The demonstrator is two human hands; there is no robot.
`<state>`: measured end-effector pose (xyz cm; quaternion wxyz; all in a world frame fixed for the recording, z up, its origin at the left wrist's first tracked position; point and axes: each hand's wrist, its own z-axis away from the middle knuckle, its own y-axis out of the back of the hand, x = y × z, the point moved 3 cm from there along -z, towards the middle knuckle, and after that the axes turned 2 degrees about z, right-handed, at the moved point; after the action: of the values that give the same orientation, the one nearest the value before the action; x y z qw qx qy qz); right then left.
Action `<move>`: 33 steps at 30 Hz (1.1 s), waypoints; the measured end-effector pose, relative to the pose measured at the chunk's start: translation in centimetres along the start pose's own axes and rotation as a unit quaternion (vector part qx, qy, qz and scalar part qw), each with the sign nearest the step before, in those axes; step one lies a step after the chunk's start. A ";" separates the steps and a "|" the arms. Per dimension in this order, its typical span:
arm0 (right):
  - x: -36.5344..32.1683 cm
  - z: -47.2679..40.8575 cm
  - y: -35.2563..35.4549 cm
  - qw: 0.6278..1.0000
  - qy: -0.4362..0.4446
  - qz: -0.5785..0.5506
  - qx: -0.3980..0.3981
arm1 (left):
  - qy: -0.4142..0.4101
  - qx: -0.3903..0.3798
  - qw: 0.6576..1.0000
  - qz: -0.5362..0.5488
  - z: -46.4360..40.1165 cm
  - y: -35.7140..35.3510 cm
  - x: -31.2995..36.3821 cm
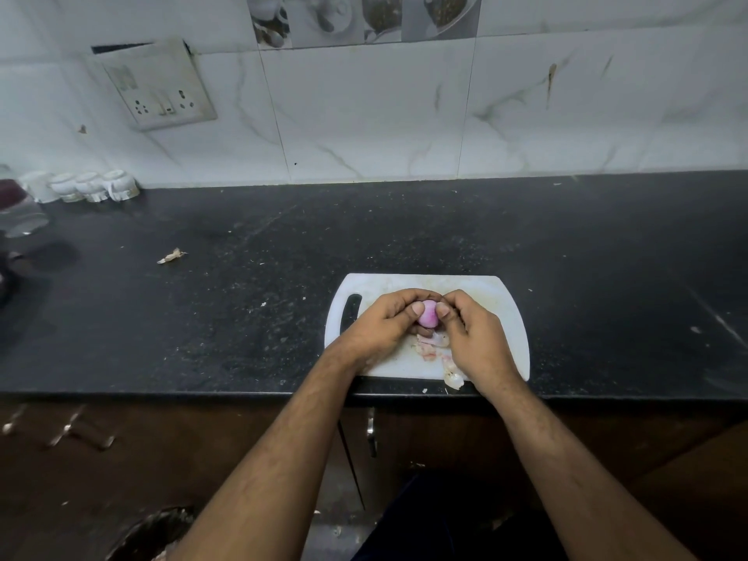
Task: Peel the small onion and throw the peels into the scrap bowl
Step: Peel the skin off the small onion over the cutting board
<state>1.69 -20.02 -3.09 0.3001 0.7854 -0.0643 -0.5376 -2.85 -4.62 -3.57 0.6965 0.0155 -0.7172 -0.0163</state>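
Note:
A small pink-purple onion [427, 317] is held just above the white cutting board [498, 301], pinched between both hands. My left hand [380, 325] cups it from the left, thumb on its front. My right hand [473, 338] grips it from the right, thumb against its side. Pale loose peels [432, 342] lie on the board under my hands, and one larger peel [454, 378] rests at the board's front edge. At the bottom left, below the counter, is a dark round container [154, 532]; I cannot tell whether it is the scrap bowl.
The board sits at the front edge of a black speckled counter [243, 277]. A stray peel scrap [172, 256] lies on the counter to the left. White cups [97, 186] and a glass jar [20, 212] stand at the far left by the tiled wall.

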 end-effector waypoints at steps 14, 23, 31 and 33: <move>0.0 -0.1 -0.5 0.998 -0.046 0.030 0.027 | -0.056 0.098 0.989 -0.100 0.8 -0.5 -0.7; -0.5 -0.7 -0.8 0.995 -0.077 0.039 -0.041 | -0.124 0.178 0.954 -0.205 0.8 -1.1 -0.8; 0.6 -0.5 0.2 0.976 -0.117 -0.175 -0.058 | -0.084 0.222 0.939 -0.248 0.1 1.2 -0.6; 0.9 -0.6 0.5 0.986 -0.099 -0.118 -0.057 | -0.083 0.195 0.944 -0.253 -0.2 0.7 -0.7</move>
<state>2.74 -20.53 -3.45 0.2710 0.7117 0.0298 -0.6474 -2.61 -3.85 -4.19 0.5911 0.3302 -0.7340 -0.0531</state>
